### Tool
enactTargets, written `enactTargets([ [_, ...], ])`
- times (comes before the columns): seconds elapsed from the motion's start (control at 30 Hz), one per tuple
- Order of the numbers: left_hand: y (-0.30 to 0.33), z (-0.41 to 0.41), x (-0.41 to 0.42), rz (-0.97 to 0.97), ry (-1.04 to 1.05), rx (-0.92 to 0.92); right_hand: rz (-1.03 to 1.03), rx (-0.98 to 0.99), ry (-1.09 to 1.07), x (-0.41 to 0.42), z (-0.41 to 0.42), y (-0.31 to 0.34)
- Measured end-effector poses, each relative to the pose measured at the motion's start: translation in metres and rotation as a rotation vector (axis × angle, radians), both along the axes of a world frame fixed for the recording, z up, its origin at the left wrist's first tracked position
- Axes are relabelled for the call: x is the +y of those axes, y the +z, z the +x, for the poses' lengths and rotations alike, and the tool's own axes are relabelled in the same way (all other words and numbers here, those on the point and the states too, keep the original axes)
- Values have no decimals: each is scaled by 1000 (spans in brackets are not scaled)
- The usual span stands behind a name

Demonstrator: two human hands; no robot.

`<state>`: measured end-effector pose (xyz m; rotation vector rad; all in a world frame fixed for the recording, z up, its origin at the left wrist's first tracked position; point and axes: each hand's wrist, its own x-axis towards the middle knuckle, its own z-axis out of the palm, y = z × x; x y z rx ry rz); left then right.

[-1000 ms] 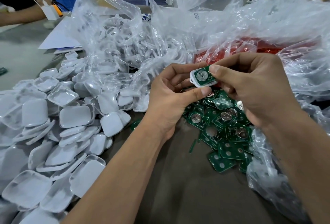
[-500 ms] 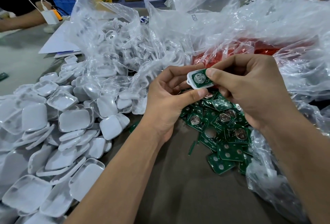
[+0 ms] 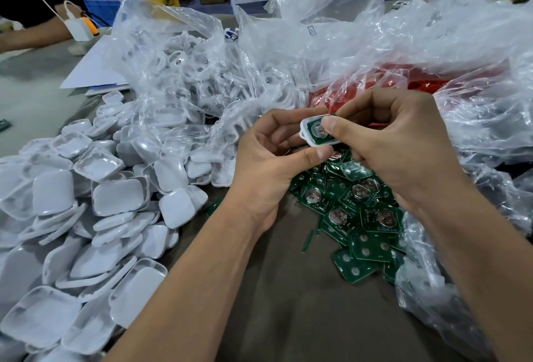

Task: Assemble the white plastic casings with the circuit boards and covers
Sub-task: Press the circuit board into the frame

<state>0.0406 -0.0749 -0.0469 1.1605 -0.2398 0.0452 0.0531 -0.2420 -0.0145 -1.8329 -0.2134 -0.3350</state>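
Both the left hand point(image 3: 268, 165) and right hand point(image 3: 398, 145) pinch one white casing point(image 3: 310, 135), board side up, long axis running left-right, tilted, above the desk point(image 3: 288, 289).

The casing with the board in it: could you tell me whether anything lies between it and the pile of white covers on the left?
Nothing visible blocks it. The casing, held by both the left hand and right hand, sits above the table; the covers lie exposed lower left, with only open air between.

bare table point(image 3: 288, 304) between heaped parts
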Motion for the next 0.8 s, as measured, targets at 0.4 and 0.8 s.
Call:
enactTargets([
  [0.4,0,0,1,-67,-91,42,-72,-85,109,-6,-1,6],
  [0.8,-1,3,5,-60,-195,89,-148,-116,223,-15,-4,16],
])
